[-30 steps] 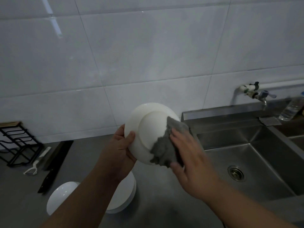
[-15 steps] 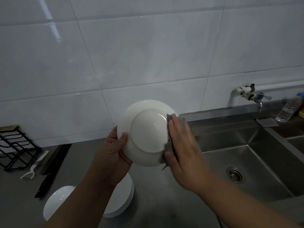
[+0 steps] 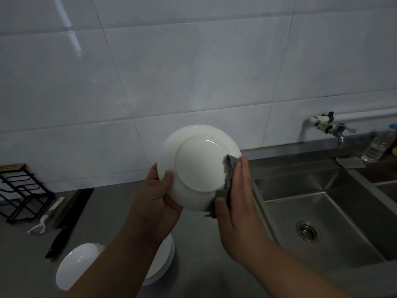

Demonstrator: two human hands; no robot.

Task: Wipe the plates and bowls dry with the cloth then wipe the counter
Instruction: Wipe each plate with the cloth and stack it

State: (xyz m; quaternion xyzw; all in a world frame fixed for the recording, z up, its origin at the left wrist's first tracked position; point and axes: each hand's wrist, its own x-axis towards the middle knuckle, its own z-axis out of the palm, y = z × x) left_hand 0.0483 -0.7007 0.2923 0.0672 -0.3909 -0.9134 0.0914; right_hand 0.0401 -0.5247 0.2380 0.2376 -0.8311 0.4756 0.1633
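- Head view, looking down over a grey counter [image 3: 107, 214] beside a stainless steel sink [image 3: 322, 211].
- Round white ceramic plate [image 3: 198, 164] held up above the counter, underside and foot ring facing the camera, tilted nearly upright.
- Left hand [image 3: 159, 198] gripping the plate's left rim, thumb curled over the back face, remaining fingers hidden behind the plate.
- Right hand [image 3: 234, 203] pressing a crumpled grey cloth [image 3: 228, 168] against the plate's right edge, fingers straight and close together, thumb tucked against the cloth's lower part.
- Cloth wrapped round the rim, lying between palm and plate, a ragged end hanging just below the thumb.
- Stack of white plates [image 3: 167, 259] on the counter beneath the left forearm, largely hidden by it.
- White round bowl [image 3: 75, 265] just left of that stack, resting on the counter, seemingly upside down.
- Black-handled knife [image 3: 64, 231] lying further left, near a white peeler [image 3: 40, 224] and a black wire rack [image 3: 19, 194] against the wall.
- White tiled wall [image 3: 193, 72] behind, metal tap [image 3: 328, 127] mounted above the sink.
- Clear plastic water bottle [image 3: 378, 145] with a blue cap standing at the sink's far right edge.
- Round metal drain [image 3: 306, 231] in the sink floor.
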